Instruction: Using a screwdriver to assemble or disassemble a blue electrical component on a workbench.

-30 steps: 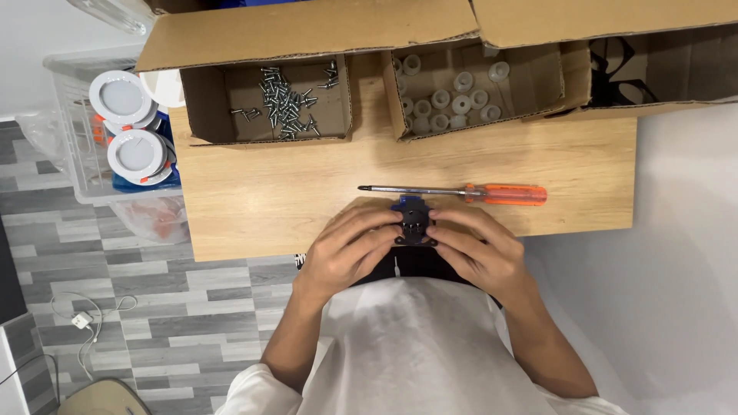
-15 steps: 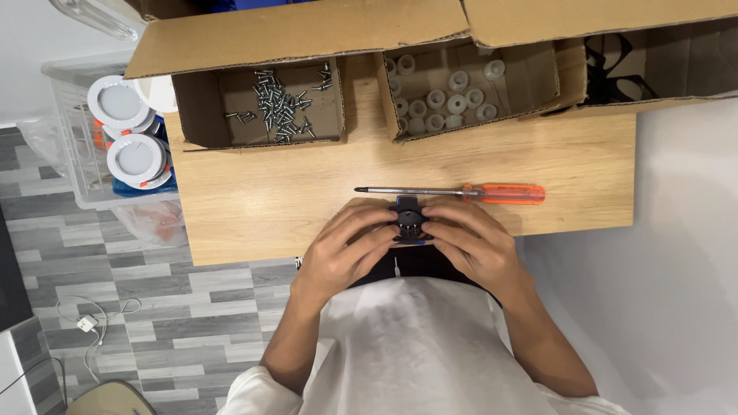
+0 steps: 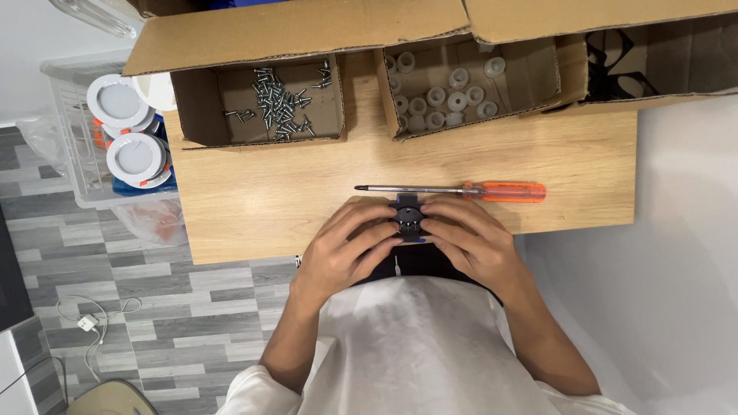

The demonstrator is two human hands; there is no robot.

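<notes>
At the near edge of the wooden table, the left hand and the right hand meet around a small black part, fingers curled and pinching it from either side; the part sits between the two sets of fingertips, just above the table edge. Just beyond the knuckles lies an orange-handled screwdriver, its shaft pointing past the left hand, close to the hands but not touching them. Further beyond the left hand an open cardboard box holds loose screws. Beyond the right hand a second cardboard box holds white round caps. Well off to the left hand's outer side, a clear crate holds round white lamps
</notes>
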